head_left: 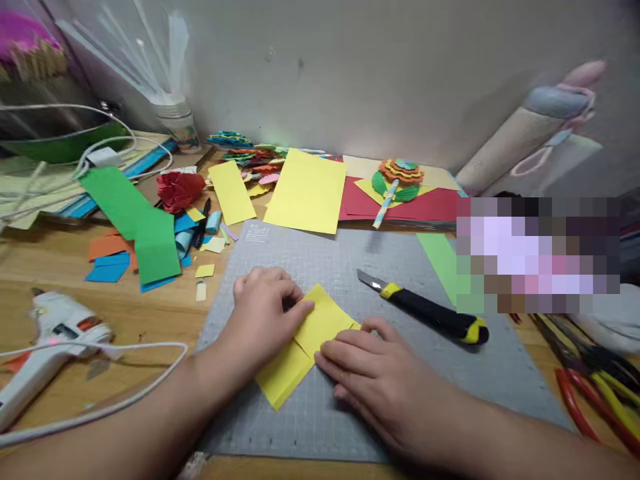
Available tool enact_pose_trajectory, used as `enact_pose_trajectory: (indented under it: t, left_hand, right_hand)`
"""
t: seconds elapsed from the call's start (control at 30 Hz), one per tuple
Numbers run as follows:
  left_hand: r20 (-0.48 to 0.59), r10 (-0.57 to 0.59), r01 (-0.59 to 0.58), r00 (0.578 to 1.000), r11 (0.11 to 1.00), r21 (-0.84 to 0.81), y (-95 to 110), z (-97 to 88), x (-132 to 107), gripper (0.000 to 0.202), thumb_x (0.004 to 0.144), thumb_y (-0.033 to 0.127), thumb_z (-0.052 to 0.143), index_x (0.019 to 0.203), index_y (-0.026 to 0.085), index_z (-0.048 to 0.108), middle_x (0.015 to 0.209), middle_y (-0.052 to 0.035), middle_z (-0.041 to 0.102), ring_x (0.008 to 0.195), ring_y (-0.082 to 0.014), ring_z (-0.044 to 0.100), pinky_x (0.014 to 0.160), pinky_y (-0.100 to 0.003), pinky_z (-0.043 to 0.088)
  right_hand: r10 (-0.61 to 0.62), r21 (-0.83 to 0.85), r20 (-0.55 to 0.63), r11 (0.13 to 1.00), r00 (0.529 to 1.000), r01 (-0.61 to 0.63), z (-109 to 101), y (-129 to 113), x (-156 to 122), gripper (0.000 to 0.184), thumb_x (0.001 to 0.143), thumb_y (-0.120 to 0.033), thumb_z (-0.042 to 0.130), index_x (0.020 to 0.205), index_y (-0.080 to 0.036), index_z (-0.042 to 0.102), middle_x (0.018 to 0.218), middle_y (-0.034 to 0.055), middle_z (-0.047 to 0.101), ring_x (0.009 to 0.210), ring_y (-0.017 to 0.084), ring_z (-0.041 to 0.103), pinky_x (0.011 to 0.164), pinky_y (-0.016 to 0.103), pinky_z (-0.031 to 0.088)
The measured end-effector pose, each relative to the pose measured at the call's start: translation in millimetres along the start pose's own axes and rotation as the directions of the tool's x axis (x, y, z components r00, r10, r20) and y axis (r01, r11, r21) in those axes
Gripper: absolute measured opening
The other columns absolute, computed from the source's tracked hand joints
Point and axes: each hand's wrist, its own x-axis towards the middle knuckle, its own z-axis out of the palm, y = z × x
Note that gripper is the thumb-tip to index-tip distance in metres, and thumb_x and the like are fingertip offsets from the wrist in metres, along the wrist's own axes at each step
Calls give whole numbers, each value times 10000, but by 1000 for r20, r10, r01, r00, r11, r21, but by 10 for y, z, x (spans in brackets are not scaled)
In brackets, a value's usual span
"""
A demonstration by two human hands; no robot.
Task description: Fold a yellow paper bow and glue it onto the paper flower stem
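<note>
- Creased yellow paper (325,321) lies on the cutting mat (250,430); folding seems in hand, calling next for aligned edges.
- Half-curled left hand (267,307) and flatter right hand (375,373) touch opposite sides; whether either pinches, I cannot tell.
- Utility knife (430,312) nearby.

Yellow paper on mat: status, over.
Left hand, right hand: both on yellow paper. Paper on mat. Knife beyond right hand, blade out, apart from paper.

Creased yellow paper (324,321), diagonal on mat (310,250)
</note>
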Motion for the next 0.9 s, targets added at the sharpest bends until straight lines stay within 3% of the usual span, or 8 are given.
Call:
enact_pose_trajectory:
  t: [0.17,0.27,0.4,0.53,0.6,0.7,0.77,0.9]
  left_hand:
    - [-9,18,-18,1000,1000,11,-21,-8,-23,180,797,318,627,648,217,632,807,4,621,881,-225,483,793,-408,281]
    - [-16,37,-36,999,999,29,-30,12,-24,184,799,330,617,654,218,631,814,-2,623,879,-232,484,791,-413,285]
    - [-23,59,-57,998,995,82,-23,46,-21,134,790,332,610,726,215,625,840,-14,615,891,-249,486,810,-436,300]
    - [-129,123,-106,984,985,134,20,-24,-61,167,776,270,620,922,198,582,970,-39,596,962,-260,486,850,-445,326]
    - [-58,235,-225,970,963,145,52,-108,-137,106,807,244,592,906,207,586,952,-31,599,940,-238,505,824,-406,351]
    - [201,377,-402,904,910,104,93,-216,-346,96,870,231,521,823,220,604,838,-7,605,827,-194,538,753,-349,384]
    - [247,356,-390,901,915,103,105,-234,-522,91,879,251,515,873,215,598,891,-20,606,848,-199,543,758,-350,402]
    - [195,194,-234,961,950,208,94,-148,-820,126,835,306,567,855,182,560,924,-63,570,880,-249,517,750,-393,412]
  right_hand:
    - [-56,-137,82,988,995,67,50,-33,38,208,964,-158,418,858,-181,596,992,8,665,923,163,530,908,410,225]
    - [-79,-205,108,974,991,100,44,-84,82,193,939,-157,425,837,-184,587,922,9,637,876,174,505,888,420,239]
    - [-115,-295,103,945,988,141,51,-162,110,211,914,-130,410,829,-177,596,1006,40,626,917,198,490,914,438,228]
    - [-57,-283,57,956,997,71,104,-166,99,199,923,-136,416,841,-183,591,957,27,640,924,197,511,906,435,232]
    - [-4,-207,17,978,1000,7,124,-143,84,175,939,-164,430,879,-185,593,962,16,653,934,187,533,887,416,244]
    - [56,-68,-37,996,998,-58,130,-112,48,166,954,-186,433,968,-187,598,1012,14,668,983,177,559,898,398,238]
    - [76,-1,-69,997,995,-76,125,-101,22,180,958,-184,428,1024,-196,596,1043,15,669,1008,173,568,917,401,227]
    - [74,41,-103,997,992,-71,121,-93,-2,180,945,-181,452,1052,-209,595,1058,9,665,1007,158,580,953,413,207]
